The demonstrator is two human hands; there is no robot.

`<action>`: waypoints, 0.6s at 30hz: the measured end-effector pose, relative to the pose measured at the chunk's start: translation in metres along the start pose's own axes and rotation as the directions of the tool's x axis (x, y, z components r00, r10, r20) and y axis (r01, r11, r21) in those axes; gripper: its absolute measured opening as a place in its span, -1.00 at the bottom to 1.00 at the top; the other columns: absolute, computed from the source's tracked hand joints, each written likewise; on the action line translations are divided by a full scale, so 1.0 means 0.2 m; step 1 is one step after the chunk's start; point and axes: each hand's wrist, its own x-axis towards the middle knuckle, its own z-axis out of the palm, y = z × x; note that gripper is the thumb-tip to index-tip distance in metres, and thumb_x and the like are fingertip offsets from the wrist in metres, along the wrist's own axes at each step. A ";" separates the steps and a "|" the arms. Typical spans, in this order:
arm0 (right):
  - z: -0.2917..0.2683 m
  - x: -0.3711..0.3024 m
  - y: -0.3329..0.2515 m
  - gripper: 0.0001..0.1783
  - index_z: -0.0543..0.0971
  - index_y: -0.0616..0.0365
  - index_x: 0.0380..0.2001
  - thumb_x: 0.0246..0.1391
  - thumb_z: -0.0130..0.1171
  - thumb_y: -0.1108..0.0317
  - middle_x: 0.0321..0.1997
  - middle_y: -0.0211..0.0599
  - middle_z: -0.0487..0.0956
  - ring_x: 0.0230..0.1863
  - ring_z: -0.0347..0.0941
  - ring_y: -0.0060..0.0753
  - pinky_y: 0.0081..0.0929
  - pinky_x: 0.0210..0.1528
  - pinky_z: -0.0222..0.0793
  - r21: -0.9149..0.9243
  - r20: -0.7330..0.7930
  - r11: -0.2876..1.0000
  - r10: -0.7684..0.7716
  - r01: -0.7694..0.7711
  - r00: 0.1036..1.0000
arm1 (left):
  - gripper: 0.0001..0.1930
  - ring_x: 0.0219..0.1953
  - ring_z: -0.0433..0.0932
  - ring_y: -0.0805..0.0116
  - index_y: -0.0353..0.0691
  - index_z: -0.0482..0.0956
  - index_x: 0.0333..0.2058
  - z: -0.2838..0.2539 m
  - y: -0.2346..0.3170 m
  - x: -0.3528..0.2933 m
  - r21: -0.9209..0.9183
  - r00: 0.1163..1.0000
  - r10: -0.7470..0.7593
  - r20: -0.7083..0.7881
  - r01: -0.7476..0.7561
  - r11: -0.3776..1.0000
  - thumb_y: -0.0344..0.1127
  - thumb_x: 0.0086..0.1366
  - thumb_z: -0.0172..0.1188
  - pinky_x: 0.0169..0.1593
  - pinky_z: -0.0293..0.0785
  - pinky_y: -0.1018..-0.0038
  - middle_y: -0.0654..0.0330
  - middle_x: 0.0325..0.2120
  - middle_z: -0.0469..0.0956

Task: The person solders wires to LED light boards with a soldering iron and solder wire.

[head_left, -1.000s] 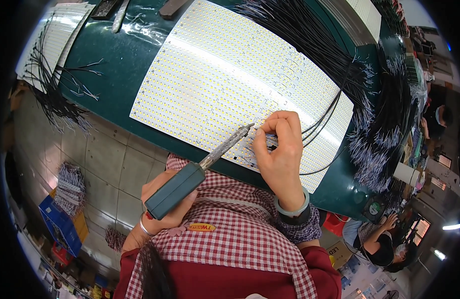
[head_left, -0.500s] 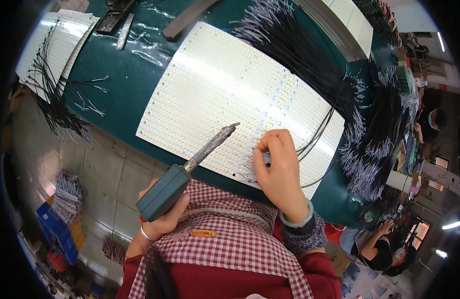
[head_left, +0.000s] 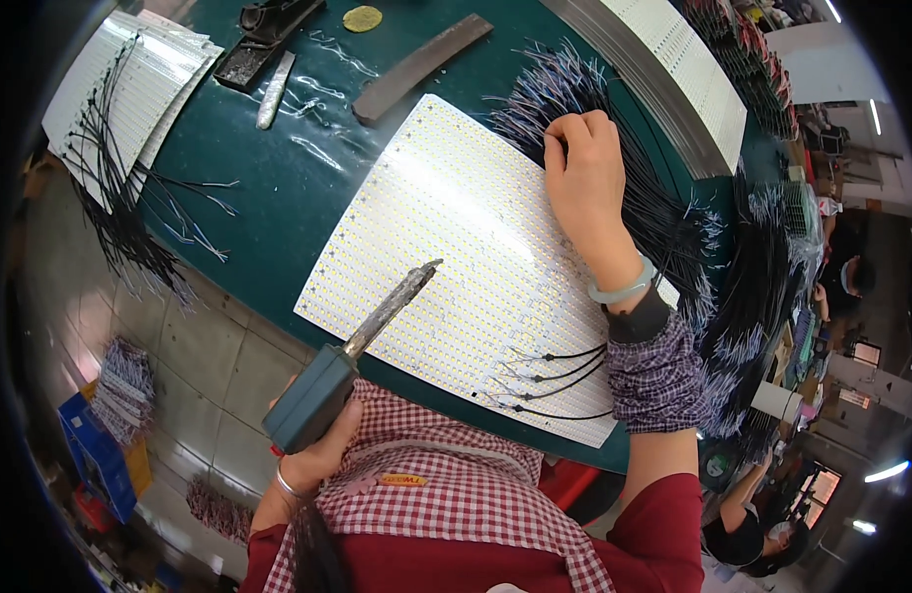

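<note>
In my left hand [head_left: 329, 432] is a soldering iron [head_left: 317, 393] with a dark green handle. Its scorched metal barrel points up and right over a large white LED panel [head_left: 416, 208]. My right hand [head_left: 592, 183] is at the panel's far right edge, by a bundle of black cables [head_left: 646, 158] with stripped blue and white ends. The fingers there are curled together; what they pinch is hidden. Several short black cables [head_left: 564, 374] lie on the panel's near right part, their thin wire ends against it.
A grey metal bar [head_left: 421, 69], a solder-coloured stick [head_left: 276, 91] and a round yellow pad [head_left: 362, 19] lie on the green table [head_left: 248, 148]. More panels [head_left: 120, 89] with cables are at left, a panel stack [head_left: 663, 74] at far right. A person [head_left: 738, 514] sits lower right.
My right hand has moved from the panel's near part up to the cable bundle. The short cables on the panel are now uncovered. The iron's tip has shifted slightly left and down.
</note>
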 end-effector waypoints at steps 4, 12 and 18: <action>0.02 -0.03 0.02 -0.89 0.57 0.12 -0.31 0.10 0.30 0.49 -0.22 -0.20 0.46 -0.14 0.42 -0.05 -0.17 -0.11 0.40 0.014 -0.041 1.000 -0.025 0.026 0.999 | -0.76 -0.38 0.64 0.24 -0.30 0.70 -0.18 0.01 -0.01 0.01 0.034 0.999 0.004 0.035 -0.006 0.999 -0.41 0.17 0.45 -0.28 0.55 0.39 0.12 -0.37 0.66; -0.01 -0.03 -0.03 -0.90 0.53 0.18 -0.27 0.18 0.25 0.48 -0.22 -0.16 0.46 -0.18 0.45 -0.08 -0.21 -0.15 0.40 0.192 -0.076 0.980 0.067 -0.051 0.995 | -0.77 -0.40 0.63 0.21 -0.30 0.70 -0.19 0.03 0.04 0.02 0.034 0.991 0.106 0.077 -0.109 0.993 -0.40 0.17 0.45 -0.29 0.54 0.38 0.10 -0.37 0.66; -0.40 -0.28 -0.21 -0.92 0.48 0.28 -0.25 0.27 0.15 0.48 -0.30 -0.16 0.47 -0.35 0.45 -0.27 -0.38 -0.21 0.40 0.621 0.364 0.639 0.277 -0.454 0.889 | -0.76 -0.37 0.66 0.17 -0.31 0.70 -0.18 0.05 0.06 -0.01 0.020 0.992 0.102 0.077 -0.104 0.994 -0.42 0.16 0.45 -0.27 0.56 0.38 0.08 -0.35 0.67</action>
